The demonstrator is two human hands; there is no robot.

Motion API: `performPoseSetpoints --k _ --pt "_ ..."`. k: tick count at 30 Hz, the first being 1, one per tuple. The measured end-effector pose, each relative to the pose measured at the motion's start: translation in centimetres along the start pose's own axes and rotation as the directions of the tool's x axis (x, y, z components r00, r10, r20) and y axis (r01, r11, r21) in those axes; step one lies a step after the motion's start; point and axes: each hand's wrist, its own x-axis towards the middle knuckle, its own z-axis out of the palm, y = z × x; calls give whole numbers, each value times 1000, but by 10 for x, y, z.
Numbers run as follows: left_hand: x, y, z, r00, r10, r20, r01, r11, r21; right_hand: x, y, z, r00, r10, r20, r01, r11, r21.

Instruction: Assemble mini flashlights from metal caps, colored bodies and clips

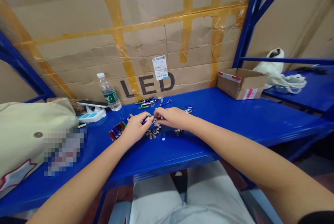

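My left hand (137, 125) is closed around a small purple-blue tube (146, 120), whose end shows between thumb and fingers. My right hand (170, 116) meets it at the fingertips, pinched on a small dark piece that I cannot make out. Beside my left hand lies a row of coloured tubes (118, 130), red, purple, black and green. Under and in front of both hands is a cluster of small round metal parts (153, 132), with a few more metal parts (178, 132) to the right. Behind the hands lie several coloured tubes with clips (148, 102).
A water bottle (111, 95), a power strip (92, 115) with a phone (93, 103) on it, and a cloth bag (33, 137) stand left on the blue table (235, 119). An open carton (240, 84) stands back right. A tall cardboard sheet (146, 49) closes off the back.
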Motion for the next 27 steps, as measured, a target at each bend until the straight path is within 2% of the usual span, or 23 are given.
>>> performPoseSetpoints --k 5,9,14,19,21,24,27 --pt "1 3 2 999 -46 -2 46 996 -82 1 -8 8 999 -25 46 39 938 -343" --pt "1 2 6 994 -102 33 107 975 -193 1 -14 9 999 -20 38 35 897 -440" --pt "2 -3 11 985 -170 39 173 922 -347 3 -18 8 1000 -4 26 15 894 -448" --pt "1 -6 12 977 -212 -10 189 891 -413 5 -18 4 991 136 8 -121 908 -401" --pt "1 -8 13 974 -225 34 212 840 -500 4 -17 2 982 189 9 -174 920 -352" --pt "0 -8 14 968 -211 136 249 744 -620 3 -13 -1 978 206 17 -193 942 -274" --pt "-1 -5 13 967 -178 182 254 708 -659 2 -11 -1 980 198 4 -192 954 -230"
